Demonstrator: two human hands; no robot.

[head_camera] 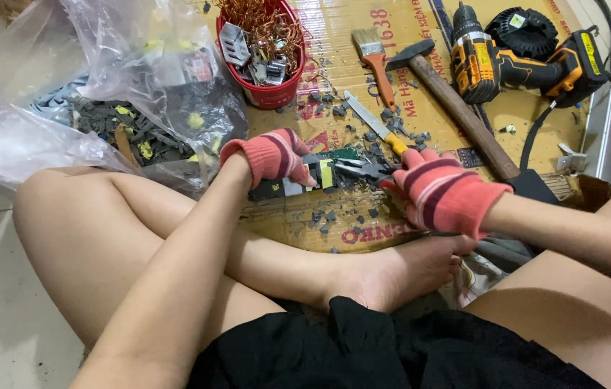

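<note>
While left hand (271,155) pins circuit board (305,176), right hand (441,191) grips pliers (363,170), hammer (464,115) close beside, cardboard (363,223) edge near.

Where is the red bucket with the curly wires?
In the head view, the red bucket stands at the top, left of centre, on the cardboard, between the clear plastic bag and the paintbrush.

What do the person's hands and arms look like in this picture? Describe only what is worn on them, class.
Both hands wear knitted work gloves in salmon pink with darker maroon stripes across the back. The left hand and the right hand match, and each glove ends in a ribbed cuff at the wrist. The forearms above the cuffs are bare, with no sleeves, watch or jewellery visible.
</note>
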